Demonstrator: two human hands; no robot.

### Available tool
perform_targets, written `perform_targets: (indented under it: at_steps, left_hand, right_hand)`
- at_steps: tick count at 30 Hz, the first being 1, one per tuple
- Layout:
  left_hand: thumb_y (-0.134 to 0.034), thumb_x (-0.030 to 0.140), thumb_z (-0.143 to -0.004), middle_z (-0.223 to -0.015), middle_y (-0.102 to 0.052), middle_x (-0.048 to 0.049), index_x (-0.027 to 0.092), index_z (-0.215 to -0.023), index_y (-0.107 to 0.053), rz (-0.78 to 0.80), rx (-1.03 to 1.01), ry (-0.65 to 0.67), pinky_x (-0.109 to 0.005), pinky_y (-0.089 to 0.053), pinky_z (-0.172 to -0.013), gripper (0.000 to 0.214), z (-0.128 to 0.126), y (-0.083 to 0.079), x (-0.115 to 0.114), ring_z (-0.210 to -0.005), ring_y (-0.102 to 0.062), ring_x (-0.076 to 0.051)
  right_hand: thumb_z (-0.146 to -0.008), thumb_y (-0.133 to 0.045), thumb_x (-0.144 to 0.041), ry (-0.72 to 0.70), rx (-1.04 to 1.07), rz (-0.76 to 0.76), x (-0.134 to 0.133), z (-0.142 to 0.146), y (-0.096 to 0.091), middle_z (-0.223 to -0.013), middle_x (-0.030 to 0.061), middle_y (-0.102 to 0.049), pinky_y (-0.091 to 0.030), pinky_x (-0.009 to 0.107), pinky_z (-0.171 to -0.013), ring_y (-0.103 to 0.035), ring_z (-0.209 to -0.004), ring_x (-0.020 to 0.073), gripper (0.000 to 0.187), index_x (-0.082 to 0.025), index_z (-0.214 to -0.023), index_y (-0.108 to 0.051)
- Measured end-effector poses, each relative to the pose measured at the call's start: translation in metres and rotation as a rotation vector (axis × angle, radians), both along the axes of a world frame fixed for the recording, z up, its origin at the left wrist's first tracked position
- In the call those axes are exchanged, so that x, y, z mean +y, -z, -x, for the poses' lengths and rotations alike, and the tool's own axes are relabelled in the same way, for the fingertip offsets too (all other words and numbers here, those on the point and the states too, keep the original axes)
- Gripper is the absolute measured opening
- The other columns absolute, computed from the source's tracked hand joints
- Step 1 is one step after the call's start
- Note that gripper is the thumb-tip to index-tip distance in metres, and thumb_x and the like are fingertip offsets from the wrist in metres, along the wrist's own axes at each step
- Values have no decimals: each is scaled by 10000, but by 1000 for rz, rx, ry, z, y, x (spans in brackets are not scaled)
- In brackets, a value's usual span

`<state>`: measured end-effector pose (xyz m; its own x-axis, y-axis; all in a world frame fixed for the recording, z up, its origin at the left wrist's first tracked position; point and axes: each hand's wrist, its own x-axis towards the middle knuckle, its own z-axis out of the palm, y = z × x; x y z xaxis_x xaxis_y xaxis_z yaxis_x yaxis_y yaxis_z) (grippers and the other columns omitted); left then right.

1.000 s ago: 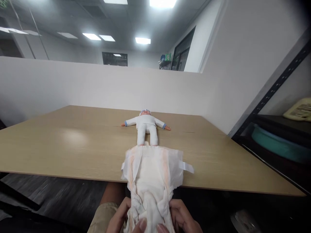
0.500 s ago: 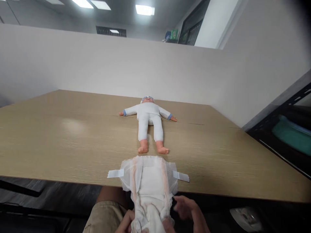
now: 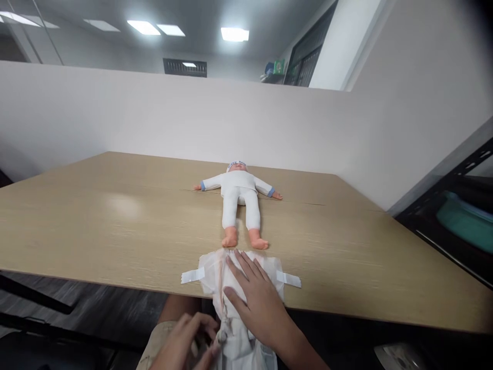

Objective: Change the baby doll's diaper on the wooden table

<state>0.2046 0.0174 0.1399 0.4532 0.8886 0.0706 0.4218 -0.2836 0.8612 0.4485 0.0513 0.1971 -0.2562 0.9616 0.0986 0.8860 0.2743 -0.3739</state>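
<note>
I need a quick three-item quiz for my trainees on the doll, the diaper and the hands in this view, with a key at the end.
1. Which part of the doll lies nearest the diaper?
A) head
B) arms
C) feet

2. True or false: the diaper reaches past the near edge of the table.

3. Which of the person's hands lies on the diaper with its fingers spread and its back upward?

Key: 1. C; 2. True; 3. The right hand.
</note>
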Motion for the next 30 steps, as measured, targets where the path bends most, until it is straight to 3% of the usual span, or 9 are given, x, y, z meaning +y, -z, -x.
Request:
perform_targets:
  at_steps: [3,7,9,11,14,17,19,25,30]
  left_hand:
    - [-605,355,-1066,-1099,-754,-68,264,-1152,-697,-280,49,-24,-322,-562,-923,156,13,-37,34,-1047,-696,-237]
    - [-517,239,-1094,-1121,-748,-85,215,-1199,-658,-727,223,-23,-376,-523,-957,177,2,-71,111,-1053,-664,-257]
    - [-489,146,-1069,-1300,-734,-118,190,-1318,-640,-893,389,67,-422,-495,-1020,295,-15,-80,156,-1178,-642,-294]
    - [-522,56,-990,-1553,-606,-164,164,-1532,-524,-978,524,199,-439,-467,-1084,552,-37,-86,197,-1368,-570,-329]
    - [-602,-11,-868,-1759,-389,-139,266,-1678,-384,-1085,620,485,-459,-388,-1192,884,-70,-90,239,-1548,-440,-347]
    - [-713,8,-762,-1802,-332,-85,328,-1666,-404,-1122,623,734,-441,-328,-1249,1007,-97,-92,260,-1589,-396,-341]
    - [-753,63,-751,-1775,-387,-86,294,-1600,-484,-1121,587,811,-430,-331,-1244,920,-110,-93,266,-1572,-410,-336]
    - [-742,260,-872,-1409,-701,-96,249,-1265,-665,-1156,468,871,-429,-396,-1082,401,-131,-94,271,-1253,-575,-321]
    - [-634,310,-1000,-1183,-754,-86,241,-1162,-683,-1208,380,903,-415,-409,-938,183,-139,-108,279,-1037,-585,-280]
  right_hand:
    - [-1136,-469,-521,9,-1,-9,0,-1,1,-1822,19,-287,-258,572,-1382,-277,-1687,282,619,-327,-1717,-384]
    - [-1120,-513,-520,13,-8,-17,-1,1,-2,-1812,29,-320,-278,571,-1372,-307,-1675,287,631,-325,-1710,-403]
    - [-1119,-515,-523,15,-9,-21,-1,1,-3,-1811,30,-321,-277,569,-1373,-304,-1676,283,630,-324,-1707,-408]
    - [-1117,-519,-524,20,-7,-22,-1,2,-4,-1811,30,-323,-279,575,-1372,-304,-1676,285,632,-325,-1707,-408]
    - [-1111,-536,-496,25,2,-31,-2,2,-2,-1810,22,-324,-274,582,-1376,-308,-1675,289,642,-331,-1714,-389]
    - [-1108,-540,-479,14,16,-43,-2,0,3,-1807,8,-329,-265,578,-1384,-313,-1673,292,649,-338,-1720,-375]
    - [-1103,-550,-476,5,26,-49,-1,-2,6,-1806,2,-326,-269,577,-1383,-325,-1668,302,663,-343,-1725,-363]
    - [-1048,-640,-510,-47,58,-17,11,-12,15,-1801,14,-311,-334,601,-1346,-364,-1647,356,748,-365,-1725,-357]
    - [-1047,-632,-566,-59,68,47,29,-21,15,-1804,37,-283,-331,618,-1340,-337,-1658,370,755,-360,-1722,-362]
